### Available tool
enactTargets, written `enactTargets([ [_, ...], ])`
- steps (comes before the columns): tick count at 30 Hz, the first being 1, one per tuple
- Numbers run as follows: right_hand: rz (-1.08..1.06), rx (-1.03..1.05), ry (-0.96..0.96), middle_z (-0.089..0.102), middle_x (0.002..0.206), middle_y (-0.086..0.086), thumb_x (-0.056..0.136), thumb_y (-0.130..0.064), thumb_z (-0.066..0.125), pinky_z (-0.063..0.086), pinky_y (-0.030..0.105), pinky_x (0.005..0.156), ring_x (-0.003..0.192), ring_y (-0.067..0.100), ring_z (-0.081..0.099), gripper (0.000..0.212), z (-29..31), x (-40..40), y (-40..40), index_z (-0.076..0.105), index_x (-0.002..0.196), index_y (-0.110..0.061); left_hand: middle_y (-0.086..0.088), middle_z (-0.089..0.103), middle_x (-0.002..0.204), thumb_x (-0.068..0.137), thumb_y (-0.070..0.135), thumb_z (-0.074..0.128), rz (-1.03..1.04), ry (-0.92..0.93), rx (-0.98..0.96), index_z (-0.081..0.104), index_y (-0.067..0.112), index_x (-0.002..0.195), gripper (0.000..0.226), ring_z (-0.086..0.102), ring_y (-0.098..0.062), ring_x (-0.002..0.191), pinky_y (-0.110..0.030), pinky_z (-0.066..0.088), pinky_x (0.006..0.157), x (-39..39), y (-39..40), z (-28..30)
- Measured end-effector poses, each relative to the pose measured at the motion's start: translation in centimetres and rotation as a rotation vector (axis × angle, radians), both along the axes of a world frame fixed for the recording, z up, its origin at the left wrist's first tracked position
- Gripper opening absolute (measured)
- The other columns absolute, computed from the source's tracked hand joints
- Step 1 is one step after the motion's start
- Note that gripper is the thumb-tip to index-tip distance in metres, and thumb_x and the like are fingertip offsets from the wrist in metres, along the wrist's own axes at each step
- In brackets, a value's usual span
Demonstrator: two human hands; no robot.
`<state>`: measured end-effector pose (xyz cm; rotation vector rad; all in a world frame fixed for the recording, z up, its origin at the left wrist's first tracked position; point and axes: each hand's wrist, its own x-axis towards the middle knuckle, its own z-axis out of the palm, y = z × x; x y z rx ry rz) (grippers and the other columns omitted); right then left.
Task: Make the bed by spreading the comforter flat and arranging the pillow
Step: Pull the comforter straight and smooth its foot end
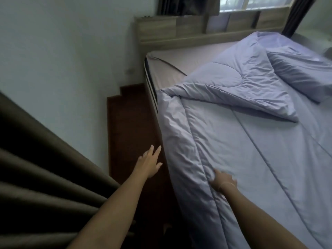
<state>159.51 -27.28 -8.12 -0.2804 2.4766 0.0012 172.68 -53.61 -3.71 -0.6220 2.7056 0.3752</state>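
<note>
A pale lilac comforter (251,150) covers most of the bed, and its upper left corner is folded back in a triangle over itself. A matching pillow (301,72) lies on the comforter at the right, near the head end. My right hand (222,180) grips a fold of the comforter along the bed's left edge. My left hand (150,162) hovers over the floor beside the bed with its fingers straight and spread, touching nothing. The bare fitted sheet (179,62) shows at the head of the mattress.
A wooden headboard (188,31) with shelf niches stands under a window. A narrow strip of dark wood floor (129,123) runs between the bed and the white wall. A brown curtain (36,168) hangs at my left.
</note>
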Motion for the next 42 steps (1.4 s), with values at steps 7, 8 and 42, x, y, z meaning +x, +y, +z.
enactTargets([
  [7,-0.020,-0.243,0.183,0.045,0.142,0.009,0.090,-0.046,0.050,0.038,0.043,0.104,0.128,0.031,0.044,0.058,0.8,-8.9,-9.1,0.037,0.142,-0.025,-0.009,0.041,0.144,0.095,0.034,0.048,-0.103,0.222,0.022,0.045,0.017,0.135,0.044,0.046,-0.030,0.125,-0.044,0.042,0.101,-11.1,-7.1,1.2],
  [8,-0.079,-0.340,0.224,0.055,0.132,0.010,0.090,-0.042,0.052,0.043,0.039,0.098,0.120,0.031,0.051,0.048,1.0,-10.2,-10.7,0.050,0.133,-0.019,-0.008,0.052,0.133,0.095,0.031,0.048,-0.109,0.267,0.030,0.054,0.016,0.125,0.035,0.053,-0.028,0.116,-0.043,0.046,0.096,-12.6,-8.4,1.5],
  [42,-1.124,-0.537,0.520,0.047,0.135,0.017,0.074,-0.042,0.076,0.034,0.042,0.107,0.128,0.034,0.041,0.075,1.2,-52.7,-34.3,0.044,0.135,-0.013,-0.003,0.058,0.122,0.091,0.019,0.054,-0.676,0.263,0.321,0.059,0.019,0.121,0.030,0.062,-0.023,0.101,-0.032,0.051,0.082,-63.5,-40.5,-0.7],
])
